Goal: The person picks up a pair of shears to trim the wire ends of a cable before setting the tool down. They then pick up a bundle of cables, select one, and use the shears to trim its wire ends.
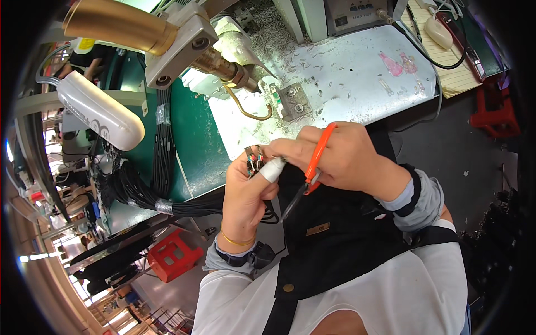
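Note:
My left hand (245, 187) is closed around several thin cable ends (255, 160). Small connectors with coloured wires stick out between its fingers. White tape wraps the left thumb. My right hand (343, 156) touches the left at the fingertips, its thumb and forefinger meeting near the taped thumb; what they pinch there is hidden. In the same right hand lies a pair of orange-handled snips (319, 151), its dark pointed end slanting down and left over the black apron. Black cables (201, 205) run leftward from below my left hand.
A machine head with a brass-coloured cylinder (120, 25) overhangs the pale work plate (357, 89). Its small metal fixture (294, 102) sits just beyond my hands, amid scattered metal bits. A white lamp (100, 110) hangs left, over bundled cables. Red stools (174, 255) stand below.

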`<state>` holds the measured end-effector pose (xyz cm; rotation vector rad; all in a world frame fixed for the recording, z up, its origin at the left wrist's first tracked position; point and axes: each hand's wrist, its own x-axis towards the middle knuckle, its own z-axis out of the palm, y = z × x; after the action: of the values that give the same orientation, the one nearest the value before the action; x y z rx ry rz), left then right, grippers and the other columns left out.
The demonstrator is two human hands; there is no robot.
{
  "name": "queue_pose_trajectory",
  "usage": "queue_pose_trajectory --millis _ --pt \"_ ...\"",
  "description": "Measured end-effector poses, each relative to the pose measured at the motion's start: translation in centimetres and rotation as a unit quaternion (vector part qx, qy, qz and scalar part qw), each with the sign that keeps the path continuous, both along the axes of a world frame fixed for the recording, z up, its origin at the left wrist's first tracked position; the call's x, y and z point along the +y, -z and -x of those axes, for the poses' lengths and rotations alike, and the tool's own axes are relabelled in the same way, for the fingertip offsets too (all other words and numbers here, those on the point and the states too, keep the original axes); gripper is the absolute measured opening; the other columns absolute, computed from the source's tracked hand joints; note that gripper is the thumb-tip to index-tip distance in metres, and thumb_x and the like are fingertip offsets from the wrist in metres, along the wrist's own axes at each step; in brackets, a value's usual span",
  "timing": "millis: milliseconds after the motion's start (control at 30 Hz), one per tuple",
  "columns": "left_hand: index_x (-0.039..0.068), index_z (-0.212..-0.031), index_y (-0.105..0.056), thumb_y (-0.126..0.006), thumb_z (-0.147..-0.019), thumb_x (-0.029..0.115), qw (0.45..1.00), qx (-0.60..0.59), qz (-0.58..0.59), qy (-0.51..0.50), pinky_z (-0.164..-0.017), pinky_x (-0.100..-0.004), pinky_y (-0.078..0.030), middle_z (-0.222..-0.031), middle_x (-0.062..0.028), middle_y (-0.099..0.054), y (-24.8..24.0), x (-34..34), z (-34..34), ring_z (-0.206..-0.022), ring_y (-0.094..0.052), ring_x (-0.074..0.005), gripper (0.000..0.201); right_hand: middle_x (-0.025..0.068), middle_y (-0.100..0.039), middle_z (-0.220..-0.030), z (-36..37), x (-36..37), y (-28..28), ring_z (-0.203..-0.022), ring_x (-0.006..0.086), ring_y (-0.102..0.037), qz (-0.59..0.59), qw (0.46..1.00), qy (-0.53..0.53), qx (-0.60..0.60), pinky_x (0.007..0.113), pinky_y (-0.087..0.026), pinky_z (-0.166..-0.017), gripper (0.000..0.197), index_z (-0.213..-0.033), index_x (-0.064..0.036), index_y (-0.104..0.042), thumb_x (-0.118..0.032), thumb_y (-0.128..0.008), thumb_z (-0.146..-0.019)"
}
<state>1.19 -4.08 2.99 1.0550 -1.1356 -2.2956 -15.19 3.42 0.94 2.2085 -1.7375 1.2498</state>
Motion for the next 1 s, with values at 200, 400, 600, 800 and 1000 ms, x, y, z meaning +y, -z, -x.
queue_pose_trajectory --millis 200,400,600,800,1000 --pt "0.001 -0.082 -0.05 -0.055 -0.078 0.003 0.999 -0.043 0.025 -0.013 -0.038 -0.0163 -0.022 -0.063 0.0003 -0.047 -0.3 0.4 0.2 -0.042 -0.032 -0.0012 0.007 -0.0013 -0.046 -0.058 0.6 0.4 -0.6 -0.045 0.0139 -0.047 0.0 0.997 -0.01 0.073 0.025 -0.036 -0.042 0.014 -0.081 -0.0119 -0.055 -0.017 -0.057 -0.068" --pt "0.003 -0.084 -0.056 -0.06 -0.075 0.0 0.86 -0.127 0.493 -0.035 -0.046 -0.0149 -0.028 -0.067 0.0023 -0.05 1.3 1.8 1.0 -0.052 -0.04 -0.0023 0.01 0.0018 -0.051 -0.061 -1.4 1.0 -0.1 -0.05 0.0138 -0.053 -0.081 0.991 0.039 -0.095 0.023 -0.039 -0.045 0.02 -0.087 -0.0079 -0.055 -0.005 -0.058 -0.067" --pt "0.003 -0.086 -0.058 -0.061 -0.074 -0.002 0.976 -0.119 0.171 -0.069 -0.054 -0.0155 -0.035 -0.071 0.0027 -0.053 0.3 1.6 1.0 -0.061 -0.045 -0.0027 0.014 0.008 -0.056 -0.065 -1.9 1.1 0.9 -0.051 0.0175 -0.056 -0.179 0.887 0.001 -0.427 0.021 -0.041 -0.048 0.015 -0.085 -0.0007 -0.053 0.002 -0.059 -0.072" --pt "0.001 -0.087 -0.058 -0.061 -0.074 -0.003 0.989 -0.036 0.122 -0.077 -0.053 -0.0155 -0.034 -0.074 0.002 -0.054 0.3 1.3 0.7 -0.061 -0.045 -0.0023 0.014 0.0092 -0.056 -0.059 -1.4 1.9 0.3 -0.049 0.0201 -0.056 -0.273 0.864 0.027 -0.423 0.024 -0.041 -0.047 0.016 -0.079 0.0001 -0.052 -0.012 -0.063 -0.076" --pt "0.0 -0.087 -0.056 -0.06 -0.075 -0.002 0.971 -0.055 0.211 -0.097 -0.044 -0.0158 -0.027 -0.073 0.0018 -0.053 0.0 1.6 1.6 -0.051 -0.039 -0.0019 0.013 0.0105 -0.052 -0.052 -1.9 2.2 0.7 -0.043 0.0218 -0.05 -0.278 0.924 0.065 -0.256 0.026 -0.04 -0.044 0.027 -0.069 0.0002 -0.051 -0.022 -0.064 -0.077"
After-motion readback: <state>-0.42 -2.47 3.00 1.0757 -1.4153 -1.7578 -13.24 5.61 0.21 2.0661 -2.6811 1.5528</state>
